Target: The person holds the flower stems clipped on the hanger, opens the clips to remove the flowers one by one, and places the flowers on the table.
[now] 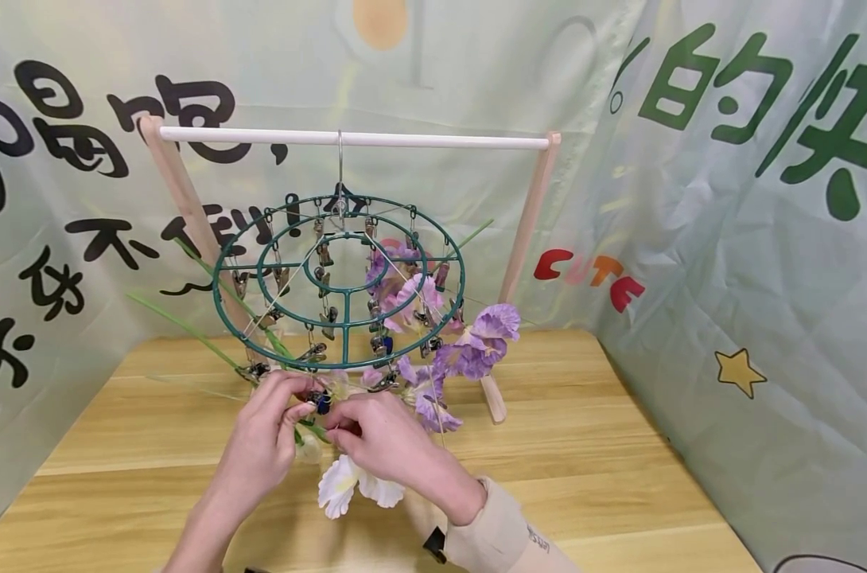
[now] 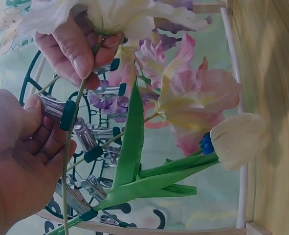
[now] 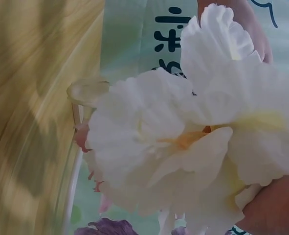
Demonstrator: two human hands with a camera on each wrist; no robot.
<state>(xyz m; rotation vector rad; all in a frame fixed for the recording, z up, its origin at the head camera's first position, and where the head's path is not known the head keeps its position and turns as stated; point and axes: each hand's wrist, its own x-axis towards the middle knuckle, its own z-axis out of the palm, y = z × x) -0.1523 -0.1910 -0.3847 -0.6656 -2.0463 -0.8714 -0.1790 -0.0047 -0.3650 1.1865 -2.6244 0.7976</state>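
My left hand (image 1: 262, 430) pinches a metal clip (image 2: 56, 110) with dark rubber tips between thumb and fingers. With thumb and fingertips, my right hand (image 1: 390, 442) holds the thin green stem (image 2: 72, 132) of a white iris-like artificial flower (image 1: 358, 485), just below its bloom. In the left wrist view, that stem crosses right at the clip's tips. The white petals fill much of the right wrist view and hide most of the right hand there. Above both hands hangs a round green clip hanger (image 1: 346, 310). A white tulip (image 2: 239, 142) with green leaves hangs near the left hand.
Pink (image 2: 198, 93) and purple flowers (image 1: 476, 342) hang from clips on the hanger's right. The hanger hooks over a white rod (image 1: 433, 140) on a wooden stand (image 1: 537, 215). A small black object (image 1: 436, 545) lies on the wooden table (image 1: 584, 446) by the right sleeve.
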